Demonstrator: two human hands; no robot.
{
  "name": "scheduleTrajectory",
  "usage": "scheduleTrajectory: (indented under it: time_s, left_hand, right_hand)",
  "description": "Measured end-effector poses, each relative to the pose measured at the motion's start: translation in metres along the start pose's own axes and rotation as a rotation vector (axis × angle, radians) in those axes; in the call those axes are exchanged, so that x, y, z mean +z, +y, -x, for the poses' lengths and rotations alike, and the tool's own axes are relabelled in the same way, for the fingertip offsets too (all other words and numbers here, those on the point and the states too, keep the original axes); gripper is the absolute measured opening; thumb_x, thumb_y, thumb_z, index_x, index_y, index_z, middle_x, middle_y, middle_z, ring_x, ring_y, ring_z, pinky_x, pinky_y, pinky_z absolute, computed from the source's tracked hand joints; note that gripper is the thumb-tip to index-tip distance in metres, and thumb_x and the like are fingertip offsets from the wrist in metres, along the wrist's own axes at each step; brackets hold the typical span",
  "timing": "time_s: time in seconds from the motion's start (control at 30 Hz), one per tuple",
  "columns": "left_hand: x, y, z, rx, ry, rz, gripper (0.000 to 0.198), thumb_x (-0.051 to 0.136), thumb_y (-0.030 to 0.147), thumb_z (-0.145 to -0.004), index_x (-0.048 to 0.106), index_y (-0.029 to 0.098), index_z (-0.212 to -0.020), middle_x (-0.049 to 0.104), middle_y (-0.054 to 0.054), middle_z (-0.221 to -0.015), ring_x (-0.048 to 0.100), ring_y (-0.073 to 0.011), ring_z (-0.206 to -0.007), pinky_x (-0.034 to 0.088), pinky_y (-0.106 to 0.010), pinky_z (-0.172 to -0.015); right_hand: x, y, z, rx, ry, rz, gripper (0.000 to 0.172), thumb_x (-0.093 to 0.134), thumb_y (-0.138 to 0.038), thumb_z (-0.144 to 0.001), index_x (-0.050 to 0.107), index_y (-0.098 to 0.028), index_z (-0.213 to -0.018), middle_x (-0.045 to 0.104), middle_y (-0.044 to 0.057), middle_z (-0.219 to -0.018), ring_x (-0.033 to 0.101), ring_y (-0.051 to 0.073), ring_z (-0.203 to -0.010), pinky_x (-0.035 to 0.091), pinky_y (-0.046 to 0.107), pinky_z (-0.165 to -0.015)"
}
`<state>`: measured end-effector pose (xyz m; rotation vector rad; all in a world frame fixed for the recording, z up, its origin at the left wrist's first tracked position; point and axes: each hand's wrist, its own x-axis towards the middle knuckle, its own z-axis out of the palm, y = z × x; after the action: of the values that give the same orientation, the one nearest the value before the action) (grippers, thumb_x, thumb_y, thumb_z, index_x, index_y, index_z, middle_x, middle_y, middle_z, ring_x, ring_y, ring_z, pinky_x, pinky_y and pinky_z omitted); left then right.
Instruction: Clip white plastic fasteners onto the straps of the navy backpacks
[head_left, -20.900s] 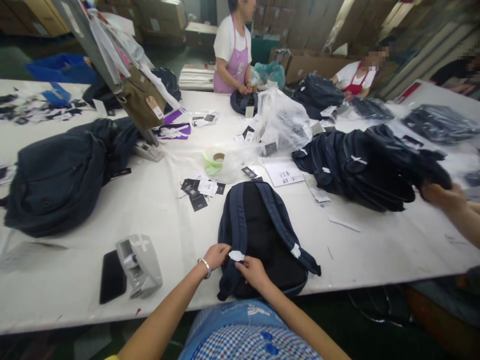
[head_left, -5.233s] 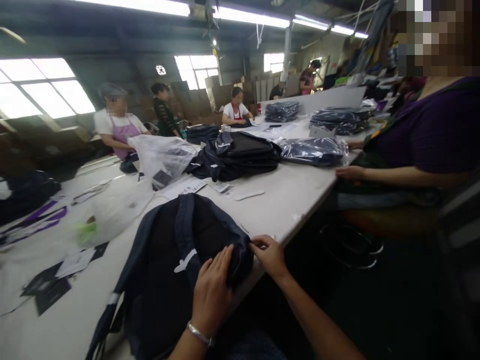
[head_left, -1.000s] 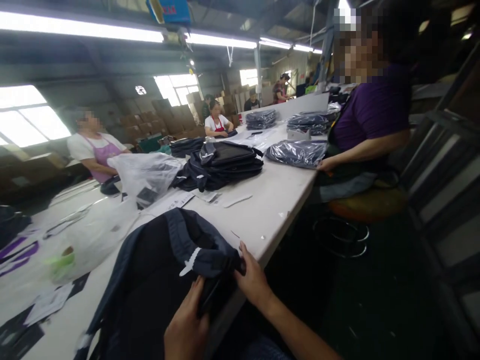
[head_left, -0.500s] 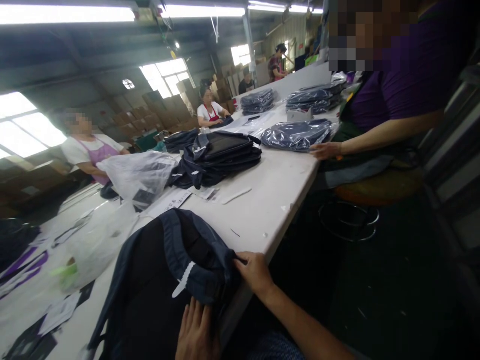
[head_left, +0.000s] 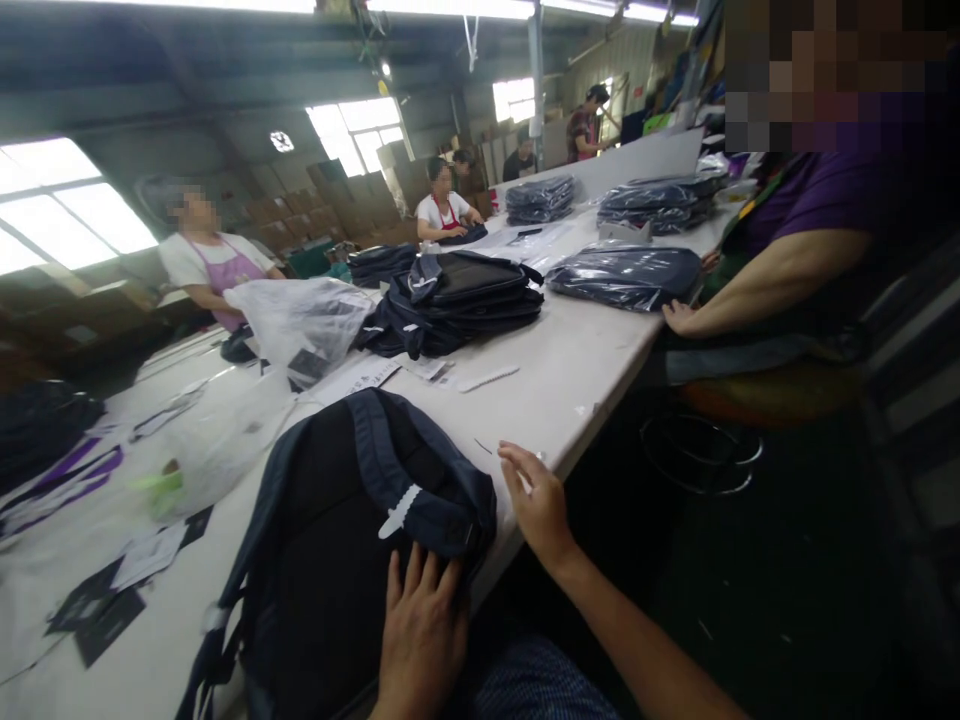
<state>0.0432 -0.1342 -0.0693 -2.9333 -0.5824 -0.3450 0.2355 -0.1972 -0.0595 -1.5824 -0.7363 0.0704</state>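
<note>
A dark navy backpack (head_left: 315,540) lies on the table at the near edge, its shoulder straps facing up. A white toothed strip (head_left: 400,512) sits on one strap. My left hand (head_left: 424,625) rests flat on the backpack just below that strip, fingers spread. Just past the backpack's right side, my right hand (head_left: 536,500) is held apart from it over the table's edge. Its fingers are curved with a gap to the thumb, and nothing shows between them.
Stacked dark backpacks (head_left: 472,300) stand further along the white table (head_left: 570,370). Beyond are plastic-wrapped packs (head_left: 622,275), with a co-worker's hand (head_left: 679,318) at the nearest. Clear plastic bags (head_left: 300,320) and paper tags (head_left: 154,555) lie left. A stool (head_left: 765,400) stands right.
My right hand has let go of the backpack's edge and lifted away from it. My left hand stays on the backpack. The view has shifted slightly.
</note>
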Motion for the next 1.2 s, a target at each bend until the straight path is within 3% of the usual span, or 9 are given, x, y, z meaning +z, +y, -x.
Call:
scheduleTrajectory:
  time_s: [0.13,0.27,0.37,0.47,0.57,0.67,0.9,1.07,1.2]
  left_hand:
    - [-0.007,0.006,0.004,-0.057,0.019,0.194,0.046,0.056,0.028,-0.083,0.054,0.021,-0.128,0.055,-0.011,-0.132,0.044,-0.0315,-0.128,0.03,-0.056,-0.11]
    - [-0.032,-0.015,0.039,-0.054,0.061,0.449,0.037,0.05,0.025,-0.088,0.056,0.026,-0.124,0.06,-0.005,-0.127,0.055,-0.0189,-0.119,0.044,-0.036,-0.104]
    - [-0.056,-0.065,0.084,-0.364,0.276,0.435,0.032,0.045,0.024,-0.091,0.06,0.029,-0.119,0.06,-0.001,-0.127,0.057,-0.0141,-0.115,0.045,-0.028,-0.101]
    - [-0.066,-0.136,0.128,-0.825,0.428,0.247,0.042,0.047,0.036,-0.089,0.053,0.022,-0.128,0.048,-0.008,-0.14,0.041,-0.0245,-0.131,0.032,-0.042,-0.11]
    - [-0.061,-0.198,0.148,-1.091,0.244,0.523,0.052,0.037,0.047,-0.09,0.059,0.011,-0.12,0.06,-0.015,-0.126,0.05,-0.0286,-0.123,0.037,-0.044,-0.104]
    - [-0.063,-0.226,0.14,-1.046,0.047,0.869,0.054,0.041,0.055,-0.085,0.069,0.012,-0.103,0.071,-0.011,-0.103,0.062,-0.028,-0.101,0.046,-0.038,-0.091]
    - [-0.083,-0.159,0.088,-0.869,0.12,1.116,0.048,0.051,0.052,-0.083,0.06,0.014,-0.11,0.07,-0.007,-0.094,0.064,-0.0205,-0.083,0.049,-0.029,-0.071]
    - [-0.055,-0.107,0.079,-0.864,0.083,0.49,0.042,0.05,0.038,-0.087,0.051,0.021,-0.126,0.067,-0.008,-0.099,0.065,-0.0228,-0.084,0.051,-0.033,-0.07]
    - [-0.077,-0.115,0.071,-0.653,0.192,0.168,0.041,0.046,0.036,-0.09,0.049,0.027,-0.13,0.055,-0.007,-0.13,0.056,-0.0248,-0.113,0.05,-0.037,-0.089]
  right_hand:
    - [0.023,-0.032,0.019,-0.528,-0.47,0.299,0.049,0.048,-0.035,-0.092,0.042,-0.021,-0.138,0.045,0.008,-0.142,0.034,0.024,-0.135,0.027,0.045,-0.114]
    - [0.04,-0.019,0.024,-0.567,-0.688,0.494,0.046,0.046,-0.032,-0.093,0.044,-0.019,-0.137,0.047,0.01,-0.139,0.037,0.026,-0.134,0.023,0.052,-0.113]
    - [0.041,-0.009,0.017,-0.578,-0.759,0.559,0.049,0.045,-0.038,-0.093,0.039,-0.023,-0.14,0.043,0.009,-0.143,0.036,0.026,-0.134,0.023,0.053,-0.112]
    - [0.039,-0.013,0.009,-0.596,-0.773,0.6,0.049,0.043,-0.043,-0.093,0.038,-0.029,-0.14,0.041,0.005,-0.145,0.035,0.025,-0.135,0.025,0.053,-0.111]
    - [0.038,-0.022,0.002,-0.575,-0.776,0.636,0.041,0.042,-0.045,-0.093,0.05,-0.034,-0.131,0.048,0.003,-0.14,0.041,0.026,-0.132,0.026,0.057,-0.109]
    - [0.04,-0.028,-0.008,-0.514,-0.84,0.65,0.035,0.042,-0.046,-0.092,0.06,-0.036,-0.121,0.055,0.002,-0.133,0.049,0.026,-0.124,0.029,0.058,-0.107]
    - [0.046,-0.037,-0.015,-0.427,-0.837,0.544,0.03,0.049,-0.04,-0.089,0.068,-0.03,-0.111,0.06,0.002,-0.127,0.057,0.023,-0.115,0.046,0.042,-0.1]
    - [0.045,-0.05,-0.008,-0.405,-0.816,0.558,0.026,0.051,-0.036,-0.088,0.069,-0.031,-0.107,0.062,0.001,-0.124,0.058,0.023,-0.113,0.049,0.042,-0.098]
    - [0.042,-0.081,-0.021,-0.491,-0.682,0.496,0.032,0.044,-0.037,-0.092,0.063,-0.031,-0.117,0.057,0.0,-0.131,0.05,0.024,-0.124,0.042,0.044,-0.105]
